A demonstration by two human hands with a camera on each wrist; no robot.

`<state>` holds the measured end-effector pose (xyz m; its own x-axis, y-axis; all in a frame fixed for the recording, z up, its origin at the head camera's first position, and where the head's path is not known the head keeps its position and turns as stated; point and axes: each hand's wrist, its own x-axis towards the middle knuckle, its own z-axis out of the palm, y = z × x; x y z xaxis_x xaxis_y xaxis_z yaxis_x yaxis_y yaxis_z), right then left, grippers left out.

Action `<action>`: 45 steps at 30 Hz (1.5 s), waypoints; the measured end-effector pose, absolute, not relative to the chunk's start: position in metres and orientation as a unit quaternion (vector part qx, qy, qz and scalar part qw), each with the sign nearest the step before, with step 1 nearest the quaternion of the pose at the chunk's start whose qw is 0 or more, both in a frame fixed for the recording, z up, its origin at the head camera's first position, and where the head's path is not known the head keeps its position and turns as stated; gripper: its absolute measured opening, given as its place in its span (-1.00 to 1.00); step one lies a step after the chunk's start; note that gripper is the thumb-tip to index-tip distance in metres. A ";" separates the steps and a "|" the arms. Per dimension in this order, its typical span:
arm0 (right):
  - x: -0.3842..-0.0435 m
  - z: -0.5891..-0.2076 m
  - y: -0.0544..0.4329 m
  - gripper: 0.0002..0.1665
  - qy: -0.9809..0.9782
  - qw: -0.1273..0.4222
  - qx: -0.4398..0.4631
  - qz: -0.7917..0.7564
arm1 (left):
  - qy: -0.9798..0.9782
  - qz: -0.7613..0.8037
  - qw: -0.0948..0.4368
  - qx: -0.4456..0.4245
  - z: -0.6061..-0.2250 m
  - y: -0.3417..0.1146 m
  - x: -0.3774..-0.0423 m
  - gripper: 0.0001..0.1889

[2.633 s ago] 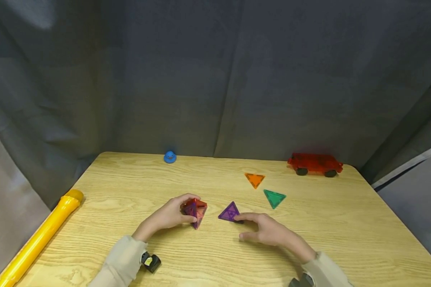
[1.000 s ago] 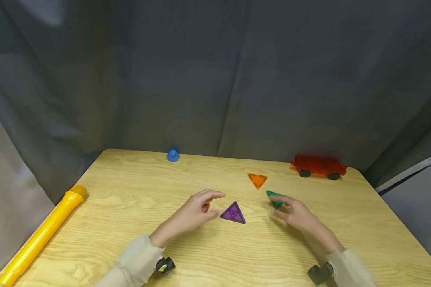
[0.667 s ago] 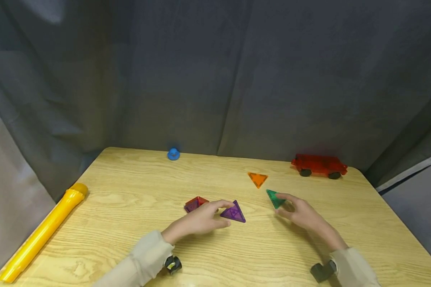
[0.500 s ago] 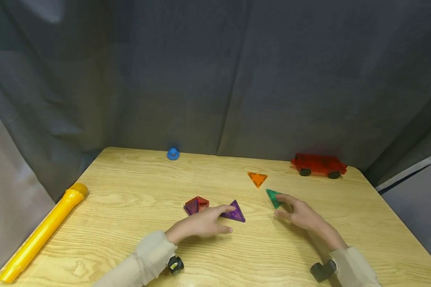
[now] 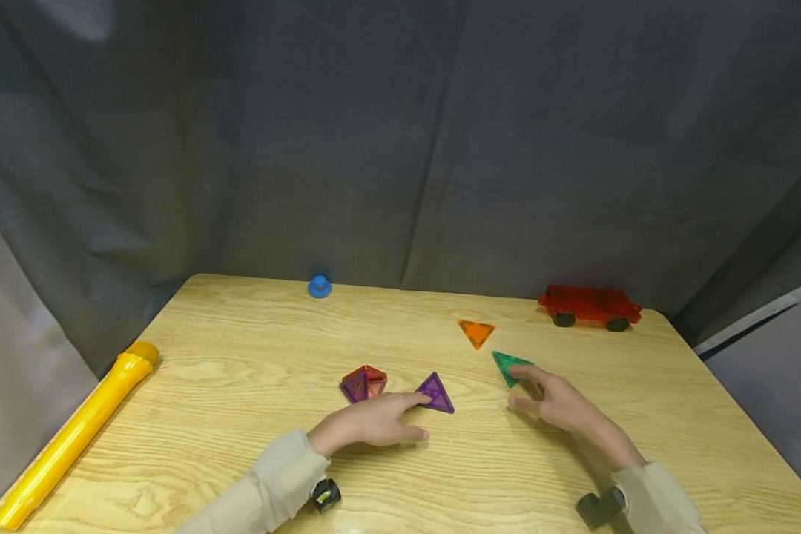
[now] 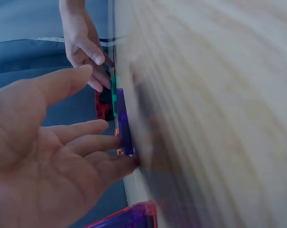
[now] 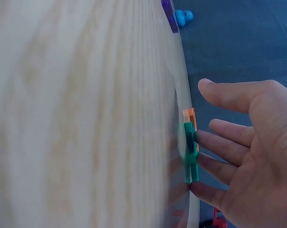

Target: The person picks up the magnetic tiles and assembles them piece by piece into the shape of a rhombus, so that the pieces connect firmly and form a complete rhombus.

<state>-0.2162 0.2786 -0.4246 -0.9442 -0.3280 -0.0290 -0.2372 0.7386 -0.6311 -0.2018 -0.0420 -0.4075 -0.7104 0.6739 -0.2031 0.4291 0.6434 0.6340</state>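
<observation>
Dark grey curtain (image 5: 320, 133) behind a wood-grain tabletop (image 5: 240, 334), the work surface.

Head view. Left hand (image 5: 377, 421): fingers extended, nothing gripped, fingertips on a purple triangular tile (image 5: 440, 393). Right hand (image 5: 554, 400): fingers loosely bent, thumb apart, nothing gripped, fingertips on a green triangular tile (image 5: 507, 366). Both tiles lie flat, the contact probably serving to steady or shift them. Just beyond the left hand, a red-and-purple tile assembly (image 5: 363, 384), several faces joined at angles, apparently self-supporting. Beyond the right hand, past the green tile, an orange triangular tile (image 5: 477, 334). Farther out: blue toy duck (image 5: 320, 287) past the left hand, red toy car (image 5: 590, 305) past the right, both seemingly parked at the far edge to leave working room. Well left of the left hand, a yellow rod with a rounded head (image 5: 73, 437).

Left wrist view. Palm visible, thumb raised clear, fingertips at the purple tile. Appearance: translucent, thin, darker-rimmed, with a patterned centre in the head view.

Right wrist view. Thumb well apart from the fingers; fingertips at the green tile. Appearance: translucent, slim-edged; orange tile just behind it.
</observation>
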 end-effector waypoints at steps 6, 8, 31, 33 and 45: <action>-0.209 -0.423 0.275 -0.30 0.927 0.077 -0.155 -0.334 | 0.880 0.271 0.218 0.322 -0.408 -0.046 -0.197 -0.36; -0.207 -0.422 0.274 -0.31 0.926 0.078 -0.156 -0.336 | 0.879 0.272 0.222 0.322 -0.408 -0.047 -0.196 -0.36; -0.204 -0.426 0.271 -0.36 0.936 -0.006 -0.144 -0.320 | 0.878 0.304 0.156 0.335 -0.410 -0.039 -0.201 -0.43; -0.208 -0.427 0.273 -0.32 0.939 -0.004 -0.136 -0.317 | 0.881 0.301 0.153 0.331 -0.411 -0.037 -0.203 -0.40; -0.224 -0.434 0.274 -0.14 0.944 0.021 -0.135 -0.301 | 0.883 0.319 0.172 0.297 -0.422 -0.023 -0.221 -0.25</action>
